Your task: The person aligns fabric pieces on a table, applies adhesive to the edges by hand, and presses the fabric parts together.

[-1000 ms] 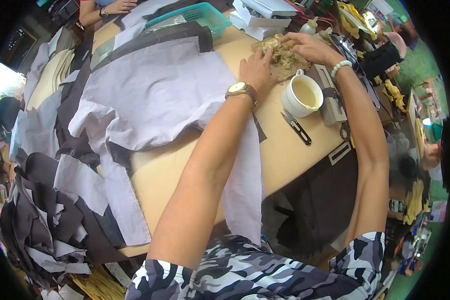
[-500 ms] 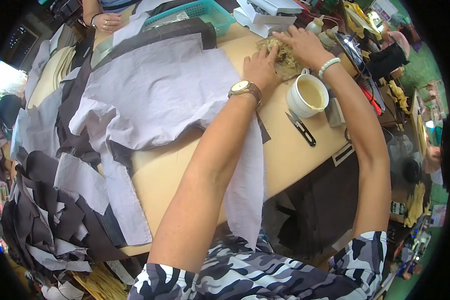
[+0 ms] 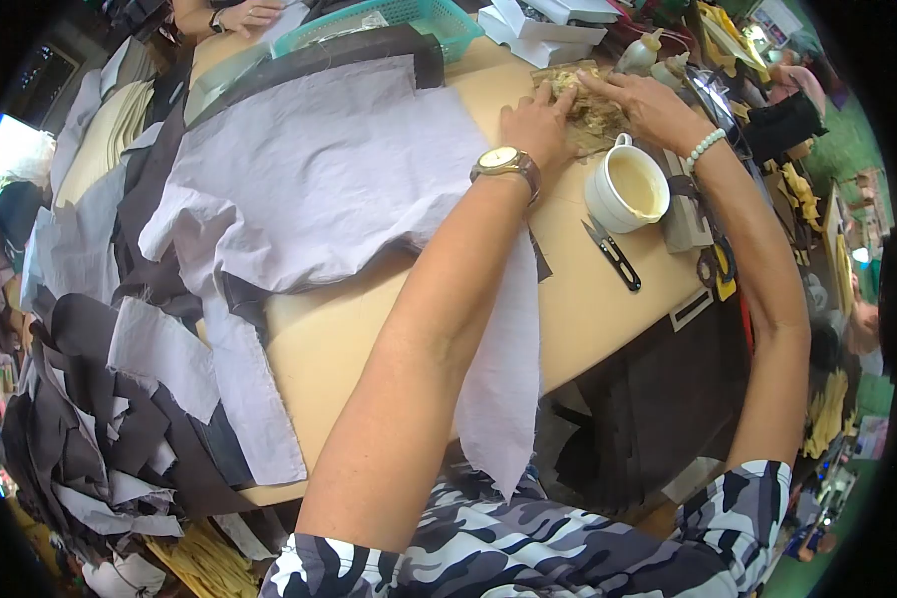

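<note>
A crumpled yellow-brown clump (image 3: 596, 118) lies at the far right of the table (image 3: 334, 364). My left hand (image 3: 540, 125) rests at its left edge, fingers apart and fingertips on it. From the right, my right hand (image 3: 650, 108) reaches over the clump with its fingers stretched out and touching its top. Just below the hands stands a white cup (image 3: 628, 191) with pale yellowish contents. Small black-handled snips (image 3: 613, 256) lie in front of the cup. Left of my left arm, a large pale lilac cloth (image 3: 319, 174) is spread over dark fabric.
A teal basket (image 3: 453, 35) and white boxes (image 3: 538, 35) stand at the back, with bottles (image 3: 640, 52) to their right. Dark and pale scraps (image 3: 95, 399) are heaped at the left. Across the table a person's hand (image 3: 249, 15) rests near the edge. Scissors (image 3: 716, 267) lie at the right edge.
The view has shifted slightly, moving the table items to the right. My right hand has moved over the clump, and more of its crumpled surface shows between the hands.
</note>
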Tool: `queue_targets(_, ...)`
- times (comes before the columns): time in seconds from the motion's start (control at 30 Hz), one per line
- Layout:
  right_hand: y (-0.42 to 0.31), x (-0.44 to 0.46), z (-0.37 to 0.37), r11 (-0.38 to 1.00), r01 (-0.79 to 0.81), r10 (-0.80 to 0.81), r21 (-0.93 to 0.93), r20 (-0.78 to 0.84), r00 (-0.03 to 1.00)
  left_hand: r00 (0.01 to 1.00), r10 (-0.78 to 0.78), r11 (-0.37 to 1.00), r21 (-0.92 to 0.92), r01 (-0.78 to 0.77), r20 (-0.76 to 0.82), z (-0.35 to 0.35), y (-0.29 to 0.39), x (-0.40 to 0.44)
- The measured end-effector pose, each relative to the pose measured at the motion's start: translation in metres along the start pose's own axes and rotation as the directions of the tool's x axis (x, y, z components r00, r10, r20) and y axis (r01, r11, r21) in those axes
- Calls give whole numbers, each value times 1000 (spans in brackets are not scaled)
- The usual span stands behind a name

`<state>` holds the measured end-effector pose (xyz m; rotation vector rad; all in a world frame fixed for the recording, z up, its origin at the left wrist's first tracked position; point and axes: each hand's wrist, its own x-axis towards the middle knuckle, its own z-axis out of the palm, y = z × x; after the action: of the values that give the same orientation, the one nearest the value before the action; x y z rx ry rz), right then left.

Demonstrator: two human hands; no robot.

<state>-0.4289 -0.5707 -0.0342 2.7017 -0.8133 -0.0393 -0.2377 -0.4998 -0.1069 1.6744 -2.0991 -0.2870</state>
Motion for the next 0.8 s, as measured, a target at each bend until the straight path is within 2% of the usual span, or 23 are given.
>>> queue_targets(0.2, 0, -4, -2, 998, 14, -14, 61, -8, 1000, 1000, -4, 1000, 20, 4, -25, 3, 1, -1)
queue_targets(0.3, -1, -5, -7, 999, -10, 7, 42, 67, 998, 1000, -9, 1000, 22, 10, -27, 3, 1, 0)
queue_targets(0.4, 1, -24, 0, 992, 59, -54, -114, 48, 997, 999, -33, 999, 29, 33, -5, -3, 2, 1)
queue_targets(0.5, -2, -39, 10, 995, 56, -54, -84, 28, 998, 1000, -29, 999, 39, 29, 3, -1, 4, 1)
queue_targets(0.53, -7, -39, 12, 999, 33, -32, 24, -34, 999, 1000, -26, 998, 49, 26, -3, -1, 1, 2)
queue_targets(0.63, -11, -31, -1, 943, -104, 87, 316, 68, 994, 999, -30, 998, 55, 29, 17, 0, 0, 4)
queue_targets(0.77, -5, -18, 3, 758, -282, 241, 588, 148, 959, 1000, -17, 998, 60, 16, 25, 0, -2, 5)
queue_targets(0.8, -12, -16, -7, 732, -362, 290, 577, 217, 932, 1000, -14, 998, 61, 13, 20, 0, -3, 4)
